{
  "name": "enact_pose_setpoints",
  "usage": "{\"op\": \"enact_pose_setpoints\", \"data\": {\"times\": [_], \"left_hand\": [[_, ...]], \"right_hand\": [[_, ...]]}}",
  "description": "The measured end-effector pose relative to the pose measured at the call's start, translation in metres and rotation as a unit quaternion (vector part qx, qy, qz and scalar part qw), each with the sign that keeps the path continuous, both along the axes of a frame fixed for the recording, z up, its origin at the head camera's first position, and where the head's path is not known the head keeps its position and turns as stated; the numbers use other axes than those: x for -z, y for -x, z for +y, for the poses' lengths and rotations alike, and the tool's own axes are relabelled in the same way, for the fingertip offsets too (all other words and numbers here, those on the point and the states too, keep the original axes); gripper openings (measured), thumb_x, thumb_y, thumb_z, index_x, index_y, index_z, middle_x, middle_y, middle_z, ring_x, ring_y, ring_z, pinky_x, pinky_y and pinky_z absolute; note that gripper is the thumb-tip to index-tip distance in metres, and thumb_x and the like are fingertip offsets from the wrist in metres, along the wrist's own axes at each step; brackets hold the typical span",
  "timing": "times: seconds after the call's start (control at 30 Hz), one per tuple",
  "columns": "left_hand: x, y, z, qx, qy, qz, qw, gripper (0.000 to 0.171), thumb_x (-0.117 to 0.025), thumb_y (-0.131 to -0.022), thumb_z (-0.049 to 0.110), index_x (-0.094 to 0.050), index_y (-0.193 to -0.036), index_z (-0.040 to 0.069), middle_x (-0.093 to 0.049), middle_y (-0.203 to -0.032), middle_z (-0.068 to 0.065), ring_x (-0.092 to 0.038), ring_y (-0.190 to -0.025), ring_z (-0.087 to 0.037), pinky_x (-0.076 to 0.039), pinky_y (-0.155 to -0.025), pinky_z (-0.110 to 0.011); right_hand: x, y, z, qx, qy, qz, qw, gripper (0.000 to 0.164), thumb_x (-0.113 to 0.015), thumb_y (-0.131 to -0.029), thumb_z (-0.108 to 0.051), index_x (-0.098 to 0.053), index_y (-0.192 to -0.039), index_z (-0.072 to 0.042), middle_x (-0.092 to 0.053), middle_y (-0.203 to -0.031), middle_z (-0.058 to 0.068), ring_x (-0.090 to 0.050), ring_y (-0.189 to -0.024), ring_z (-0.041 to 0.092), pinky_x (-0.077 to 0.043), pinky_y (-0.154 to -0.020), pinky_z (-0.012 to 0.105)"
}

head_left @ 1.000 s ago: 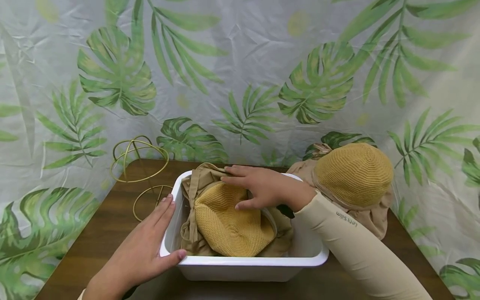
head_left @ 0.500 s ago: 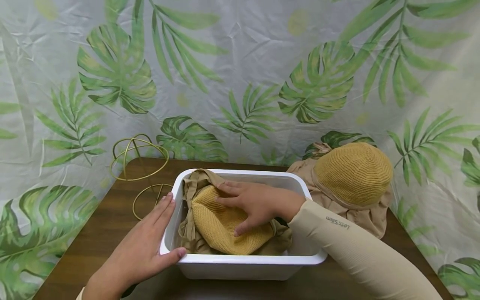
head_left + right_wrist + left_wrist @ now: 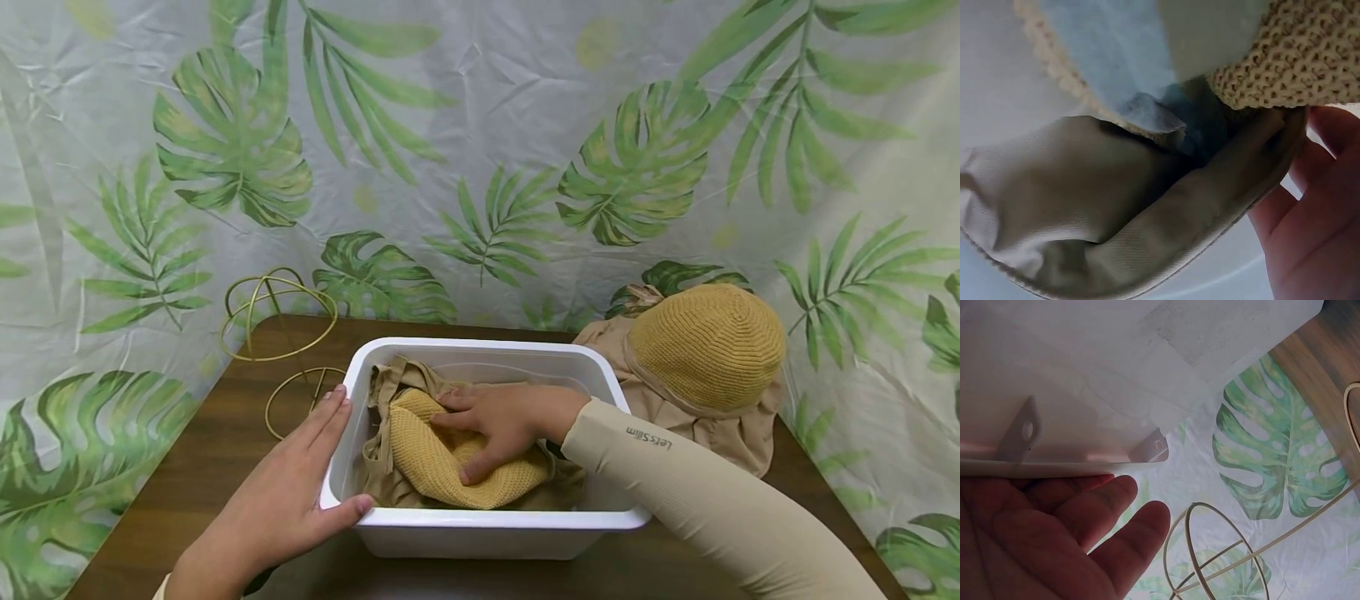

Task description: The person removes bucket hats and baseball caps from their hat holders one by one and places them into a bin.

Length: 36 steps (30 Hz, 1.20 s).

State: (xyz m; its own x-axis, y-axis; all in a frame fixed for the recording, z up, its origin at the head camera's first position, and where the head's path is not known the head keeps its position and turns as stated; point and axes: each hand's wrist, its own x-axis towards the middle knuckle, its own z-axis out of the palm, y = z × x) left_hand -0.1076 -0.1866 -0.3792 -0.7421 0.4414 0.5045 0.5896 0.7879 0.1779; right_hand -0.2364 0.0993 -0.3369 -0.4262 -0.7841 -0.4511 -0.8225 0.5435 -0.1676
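Note:
A yellow knitted sun hat (image 3: 420, 450) with a tan cloth brim and ties lies crumpled inside a white plastic tub (image 3: 495, 520). My right hand (image 3: 498, 425) presses on the hat's crown with spread fingers, its thumb in a fold of the knit. In the right wrist view, the fingers touch the tan brim (image 3: 1172, 212) from its far side, and a pale blue lining shows under the knit. My left hand (image 3: 288, 487) rests along the tub's left rim, its thumb on the front corner. The left wrist view shows its fingers relaxed beneath the rim.
A second yellow knitted hat (image 3: 708, 346) with a tan brim stands at the table's back right, beside the tub. A gold wire hat stand (image 3: 288, 321) is at the back left. The dark wooden table (image 3: 187, 450) meets a leaf-print cloth behind.
My right hand has moved down and slightly left, pushing the hat deeper. The tan brim and ties at the back have sunk below the tub's rim. The left hand stays in place.

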Motion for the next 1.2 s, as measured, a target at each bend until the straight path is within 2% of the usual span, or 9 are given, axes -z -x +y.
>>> {"op": "enact_pose_setpoints", "data": {"times": [0.33,0.47,0.57,0.73,0.87,1.07,1.2], "left_hand": [[0.001,0.0,0.0,-0.001,-0.002,-0.001,1.0,0.097,-0.069,-0.081,0.058,-0.041,-0.144,-0.011,-0.034,-0.155,-0.023,-0.035,-0.141,-0.037,-0.004,-0.113,-0.011],[0.002,-0.001,0.0,-0.001,-0.003,0.0,1.0,0.098,-0.069,-0.081,0.058,-0.04,-0.145,-0.011,-0.034,-0.155,-0.023,-0.035,-0.141,-0.037,-0.004,-0.113,-0.011],[0.002,-0.001,0.0,-0.001,-0.004,-0.002,1.0,0.098,-0.068,-0.081,0.058,-0.04,-0.145,-0.011,-0.034,-0.155,-0.023,-0.035,-0.141,-0.038,-0.004,-0.113,-0.011],[0.002,-0.002,0.0,-0.004,-0.004,-0.007,1.0,0.098,-0.069,-0.081,0.059,-0.041,-0.144,-0.011,-0.034,-0.155,-0.023,-0.035,-0.14,-0.039,-0.004,-0.112,-0.011],[0.002,-0.002,0.0,-0.004,-0.002,-0.004,1.0,0.098,-0.068,-0.081,0.059,-0.041,-0.144,-0.011,-0.035,-0.154,-0.024,-0.034,-0.141,-0.04,-0.003,-0.114,-0.013],[0.002,-0.002,0.001,-0.008,0.006,-0.001,0.9999,0.097,-0.067,-0.082,0.059,-0.042,-0.144,-0.011,-0.035,-0.154,-0.023,-0.032,-0.142,-0.039,0.001,-0.115,-0.017],[0.0,-0.003,0.001,-0.013,0.013,-0.003,0.9998,0.097,-0.066,-0.083,0.06,-0.04,-0.145,-0.009,-0.034,-0.155,-0.022,-0.03,-0.143,-0.037,0.001,-0.117,-0.021]], "right_hand": [[0.003,0.002,0.003,0.006,0.005,-0.02,1.0,0.086,-0.056,-0.087,-0.069,-0.027,-0.158,-0.03,-0.011,-0.165,-0.002,-0.008,-0.151,0.02,-0.017,-0.12,0.039],[-0.008,0.003,0.007,0.004,0.041,-0.019,0.999,0.082,-0.059,-0.09,-0.063,-0.032,-0.157,-0.024,-0.019,-0.164,0.0,-0.017,-0.149,0.021,-0.022,-0.118,0.04],[-0.02,0.005,0.014,-0.005,0.08,0.005,0.997,0.077,-0.061,-0.093,-0.056,-0.036,-0.155,-0.019,-0.029,-0.161,0.002,-0.026,-0.147,0.021,-0.026,-0.117,0.039],[-0.04,0.003,0.031,-0.02,0.162,0.054,0.985,0.067,-0.06,-0.096,-0.05,-0.046,-0.15,-0.013,-0.045,-0.151,0.003,-0.041,-0.14,0.021,-0.035,-0.112,0.041],[-0.057,-0.003,0.048,-0.006,0.219,0.085,0.972,0.063,-0.062,-0.096,-0.047,-0.049,-0.147,-0.011,-0.048,-0.149,0.006,-0.045,-0.137,0.024,-0.039,-0.109,0.047],[-0.071,-0.012,0.074,0.029,0.263,0.141,0.954,0.061,-0.067,-0.094,-0.041,-0.052,-0.145,-0.011,-0.048,-0.149,0.011,-0.046,-0.135,0.03,-0.04,-0.106,0.053],[-0.072,-0.017,0.09,0.059,0.272,0.154,0.948,0.061,-0.068,-0.094,-0.038,-0.052,-0.146,-0.01,-0.047,-0.149,0.012,-0.043,-0.137,0.032,-0.038,-0.106,0.056]]}}
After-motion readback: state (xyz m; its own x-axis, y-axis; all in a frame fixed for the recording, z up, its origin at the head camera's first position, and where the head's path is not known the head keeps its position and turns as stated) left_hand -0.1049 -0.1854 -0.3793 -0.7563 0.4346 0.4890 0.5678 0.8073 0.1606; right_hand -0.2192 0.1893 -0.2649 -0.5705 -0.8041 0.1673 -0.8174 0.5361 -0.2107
